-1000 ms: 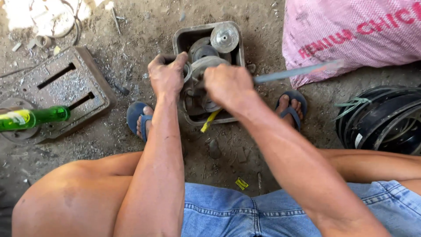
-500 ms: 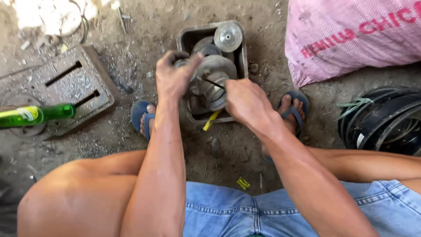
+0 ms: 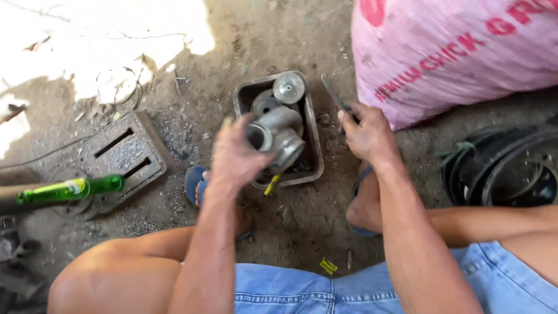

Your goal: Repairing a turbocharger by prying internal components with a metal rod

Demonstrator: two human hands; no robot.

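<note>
Now the right hand (image 3: 365, 135) has left the metal fitting (image 3: 278, 138) and grips a thin tool (image 3: 335, 96) beside the tray's (image 3: 314, 152) right edge; the left hand (image 3: 237, 156) clasps the fitting above the tray, long axis tilted, open mouth pointing left.

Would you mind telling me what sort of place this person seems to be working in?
Probably an outdoor repair or scrap yard on bare dirt ground. The left hand lifts a grey metal fitting over a tray of metal parts, the right hand holds a thin tool, and old tyres lie nearby.
</note>
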